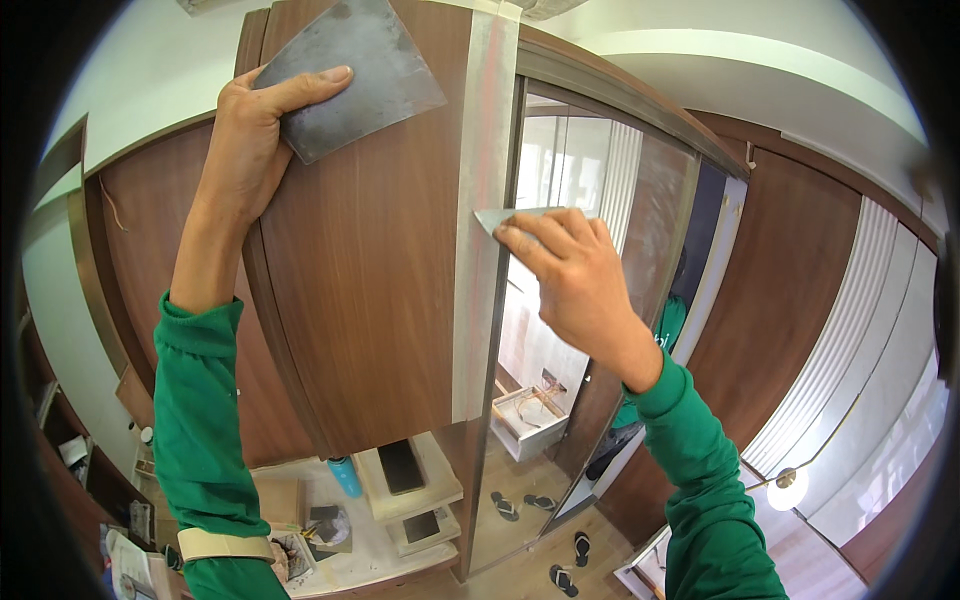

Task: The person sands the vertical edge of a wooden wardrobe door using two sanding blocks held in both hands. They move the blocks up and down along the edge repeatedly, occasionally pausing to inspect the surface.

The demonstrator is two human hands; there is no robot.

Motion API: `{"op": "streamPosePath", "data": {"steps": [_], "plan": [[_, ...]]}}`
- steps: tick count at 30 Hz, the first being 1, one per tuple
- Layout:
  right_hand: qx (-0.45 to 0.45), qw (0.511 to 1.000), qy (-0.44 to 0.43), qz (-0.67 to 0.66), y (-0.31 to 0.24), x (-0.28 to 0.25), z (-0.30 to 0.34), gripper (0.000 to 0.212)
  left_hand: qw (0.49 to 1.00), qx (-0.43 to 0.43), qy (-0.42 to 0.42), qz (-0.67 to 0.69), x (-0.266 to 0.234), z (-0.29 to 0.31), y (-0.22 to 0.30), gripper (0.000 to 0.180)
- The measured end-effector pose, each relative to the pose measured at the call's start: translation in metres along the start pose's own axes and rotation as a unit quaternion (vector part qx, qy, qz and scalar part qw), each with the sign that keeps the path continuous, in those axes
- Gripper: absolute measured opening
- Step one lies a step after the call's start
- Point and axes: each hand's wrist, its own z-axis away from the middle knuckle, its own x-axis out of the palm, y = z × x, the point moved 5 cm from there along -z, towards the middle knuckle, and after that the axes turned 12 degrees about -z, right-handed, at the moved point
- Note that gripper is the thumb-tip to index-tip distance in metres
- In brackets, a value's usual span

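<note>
Right hand (575,285) (scraper (505,217)) at panel edge (487,200)

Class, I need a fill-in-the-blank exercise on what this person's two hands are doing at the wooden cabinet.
1. The left hand holds a flat grey metal ____ against the brown cabinet panel.
2. The right hand presses a smaller scraper on a pale ____ strip running down the cabinet.
3. Both sleeves are ____.

Missing words: plate; vertical; green

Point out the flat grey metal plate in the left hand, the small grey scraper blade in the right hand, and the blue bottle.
Flat grey metal plate (365,75): head view, middle of its face.
Small grey scraper blade (497,218): head view, bare tip left of the fingers.
Blue bottle (346,476): head view, its body.
</note>
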Motion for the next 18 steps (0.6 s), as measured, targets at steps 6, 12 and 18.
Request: {"op": "streamPosePath", "data": {"steps": [6, 12, 18], "plan": [[-0.003, 1.000, -0.018, 0.008, -0.019, 0.022, 0.036, 0.056, 1.000, 0.008, 0.007, 0.009, 0.003, 0.000, 0.001, 0.041], [0.019, 0.998, -0.040, -0.052, -0.012, 0.004, 0.032, 0.054, 0.999, -0.009, 0.001, 0.038, 0.002, -0.001, 0.003, 0.038], [-0.008, 0.995, 0.081, -0.052, 0.027, -0.030, -0.024, 0.047, 0.999, -0.028, 0.004, 0.045, 0.005, 0.000, -0.001, 0.032]]}}
